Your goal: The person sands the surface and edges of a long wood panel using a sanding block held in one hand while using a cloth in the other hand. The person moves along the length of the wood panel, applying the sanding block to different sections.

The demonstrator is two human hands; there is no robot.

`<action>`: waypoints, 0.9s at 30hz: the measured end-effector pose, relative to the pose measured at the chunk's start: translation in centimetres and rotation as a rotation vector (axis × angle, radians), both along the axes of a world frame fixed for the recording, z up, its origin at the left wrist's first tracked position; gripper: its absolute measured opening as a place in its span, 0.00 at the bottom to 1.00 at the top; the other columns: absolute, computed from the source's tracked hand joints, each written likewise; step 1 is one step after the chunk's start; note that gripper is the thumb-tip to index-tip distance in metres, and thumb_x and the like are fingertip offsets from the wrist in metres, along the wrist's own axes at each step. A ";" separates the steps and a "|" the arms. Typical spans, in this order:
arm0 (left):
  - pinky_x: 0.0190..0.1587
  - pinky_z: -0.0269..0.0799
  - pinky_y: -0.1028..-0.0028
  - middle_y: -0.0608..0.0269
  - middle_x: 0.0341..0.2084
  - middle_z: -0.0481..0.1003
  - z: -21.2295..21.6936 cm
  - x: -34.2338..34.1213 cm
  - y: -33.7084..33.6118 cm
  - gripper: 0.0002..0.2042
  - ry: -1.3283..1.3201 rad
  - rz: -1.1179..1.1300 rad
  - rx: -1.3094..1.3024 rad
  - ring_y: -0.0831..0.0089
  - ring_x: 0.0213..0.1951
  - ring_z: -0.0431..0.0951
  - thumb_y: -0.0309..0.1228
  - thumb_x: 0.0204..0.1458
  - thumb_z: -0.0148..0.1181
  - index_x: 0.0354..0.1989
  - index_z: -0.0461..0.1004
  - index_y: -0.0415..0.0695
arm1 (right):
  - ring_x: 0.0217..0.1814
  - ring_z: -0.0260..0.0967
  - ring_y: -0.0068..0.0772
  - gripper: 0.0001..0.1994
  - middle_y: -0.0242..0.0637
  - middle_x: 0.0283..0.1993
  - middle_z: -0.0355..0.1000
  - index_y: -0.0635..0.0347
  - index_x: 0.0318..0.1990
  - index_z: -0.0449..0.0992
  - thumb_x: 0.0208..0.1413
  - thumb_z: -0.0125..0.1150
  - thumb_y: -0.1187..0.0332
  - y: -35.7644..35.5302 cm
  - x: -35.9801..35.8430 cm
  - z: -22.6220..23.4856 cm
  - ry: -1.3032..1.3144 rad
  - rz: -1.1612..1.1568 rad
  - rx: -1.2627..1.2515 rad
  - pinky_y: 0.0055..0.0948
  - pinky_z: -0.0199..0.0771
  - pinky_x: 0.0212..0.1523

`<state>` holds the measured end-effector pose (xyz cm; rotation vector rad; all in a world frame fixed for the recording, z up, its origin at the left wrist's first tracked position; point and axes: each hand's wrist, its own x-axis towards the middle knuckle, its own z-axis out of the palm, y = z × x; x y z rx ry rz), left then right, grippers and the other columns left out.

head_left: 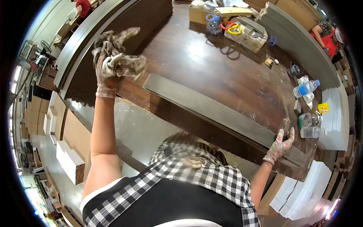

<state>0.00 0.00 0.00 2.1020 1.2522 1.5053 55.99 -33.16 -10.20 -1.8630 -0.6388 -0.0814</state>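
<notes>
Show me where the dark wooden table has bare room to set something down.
The widest bare patch of the table lies between the long grey plank and the cardboard box with tape rolls. The right edge is crowded: water bottle, small jars. The left hand clutches a rag at the plank's left end.

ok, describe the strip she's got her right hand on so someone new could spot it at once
Start at the big dark brown worktable. Along its near edge lies a long, flat grey-brown plank, running diagonally from beside the rag in the gloved left hand down to the gloved right hand at its far end. It is the only loose single board on the tabletop; everything else there is bottles, boxes and scissors.
</notes>
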 end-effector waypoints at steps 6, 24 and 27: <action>0.67 0.59 0.54 0.49 0.54 0.73 -8.3 16.6 -10.9 0.31 0.950 -0.060 0.203 0.52 0.61 0.68 0.46 0.52 0.64 0.59 0.70 0.38 | 0.68 0.63 0.39 0.27 0.45 0.65 0.67 0.66 0.64 0.68 0.57 0.66 0.75 0.1 -0.3 0.1 -0.050 -0.016 0.058 0.37 0.58 0.70; 0.66 0.62 0.53 0.40 0.59 0.70 -4.3 31.6 -17.3 0.30 0.180 -0.762 -0.119 0.44 0.61 0.70 0.31 0.54 0.64 0.64 0.63 0.33 | 0.63 0.63 0.38 0.31 0.44 0.63 0.62 0.63 0.71 0.55 0.62 0.56 0.73 -0.3 -4.7 4.8 -0.166 0.029 0.127 0.40 0.66 0.65; 0.69 0.58 0.55 0.44 0.59 0.70 -6.0 29.6 -16.5 0.30 0.419 -0.733 -0.016 0.45 0.63 0.68 0.31 0.52 0.64 0.64 0.65 0.35 | 0.67 0.62 0.47 0.32 0.48 0.63 0.64 0.63 0.69 0.59 0.57 0.61 0.72 3.4 -9.8 5.3 -0.268 0.339 0.041 0.50 0.60 0.70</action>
